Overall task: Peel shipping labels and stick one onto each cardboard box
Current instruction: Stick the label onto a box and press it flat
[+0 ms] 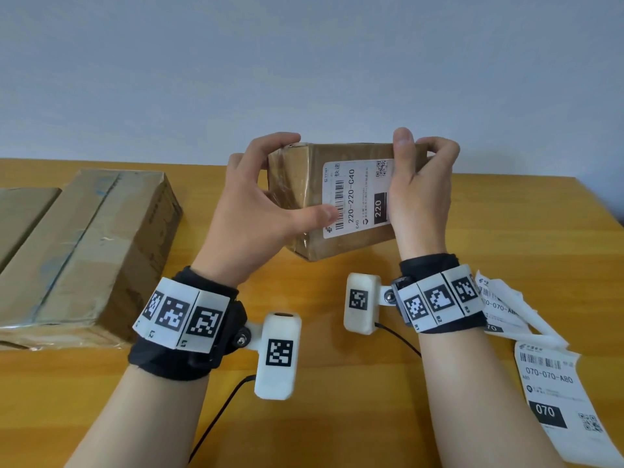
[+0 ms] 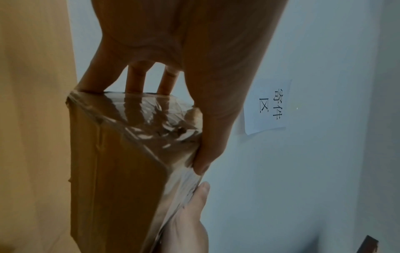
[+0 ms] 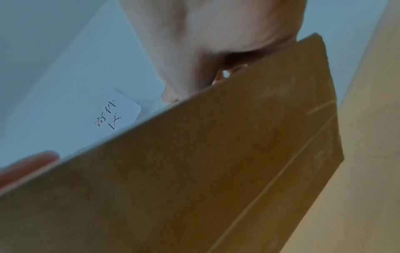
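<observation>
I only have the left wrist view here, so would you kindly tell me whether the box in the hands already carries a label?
Observer: Yes, the head view shows a white label reading 220-220-C40 stuck on the small box, on the face turned toward the person.
Operator: Thank you; what is the right hand doing?
Observer: The right hand grips the box's right end, thumb on top.
Operator: Are there labels left?
Observer: Loose labels reading 070-070-A80 lie on the table at the right.
Operator: Any other boxes?
Observer: A larger box lies at the left, no label visible.
</observation>
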The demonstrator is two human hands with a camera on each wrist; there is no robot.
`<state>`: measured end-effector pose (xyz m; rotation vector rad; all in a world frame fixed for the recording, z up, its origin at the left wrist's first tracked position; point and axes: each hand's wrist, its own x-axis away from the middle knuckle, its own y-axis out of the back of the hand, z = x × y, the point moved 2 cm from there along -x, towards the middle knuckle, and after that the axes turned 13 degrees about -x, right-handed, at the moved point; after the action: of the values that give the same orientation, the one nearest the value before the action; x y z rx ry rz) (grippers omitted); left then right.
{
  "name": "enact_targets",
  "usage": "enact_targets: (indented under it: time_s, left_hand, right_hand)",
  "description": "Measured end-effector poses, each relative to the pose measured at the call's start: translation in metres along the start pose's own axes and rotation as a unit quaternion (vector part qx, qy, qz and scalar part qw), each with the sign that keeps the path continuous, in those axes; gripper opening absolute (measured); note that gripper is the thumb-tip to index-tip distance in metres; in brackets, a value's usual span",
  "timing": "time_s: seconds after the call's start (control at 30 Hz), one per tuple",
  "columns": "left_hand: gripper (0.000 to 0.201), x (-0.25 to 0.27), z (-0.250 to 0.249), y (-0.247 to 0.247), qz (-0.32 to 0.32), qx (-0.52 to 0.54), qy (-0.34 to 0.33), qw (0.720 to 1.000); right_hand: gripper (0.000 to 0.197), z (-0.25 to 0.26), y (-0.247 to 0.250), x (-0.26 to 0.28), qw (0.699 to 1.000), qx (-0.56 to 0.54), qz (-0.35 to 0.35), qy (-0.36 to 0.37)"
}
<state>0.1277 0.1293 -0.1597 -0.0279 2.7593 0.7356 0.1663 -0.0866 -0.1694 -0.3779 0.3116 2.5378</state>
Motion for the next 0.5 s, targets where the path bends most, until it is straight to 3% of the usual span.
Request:
enact_targets:
  time_s: [0.1,0.2,0.5]
  left_hand:
    - [0.087,-0.0012,-0.0004,0.0049,-0.006,0.000,-0.013,1.000]
    - [0.089,-0.0015,-0.0004,0.0054,-0.005,-0.004,-0.017,1.000]
    - [0.091,-0.0004,0.0006,0.0098,0.014,0.046,0.032,0.998]
  right_hand:
    - [0.044,0.0005,0.0023,-0.0006,1.000,-0.024,-0.015,0.011]
    - [0.033,-0.0005,0.0049,-0.0009,0.999,-0.036,-0.032,0.010]
    - [0.031,-0.0007,0.0054,-0.0006,1.000,-0.006,-0.024,-0.017]
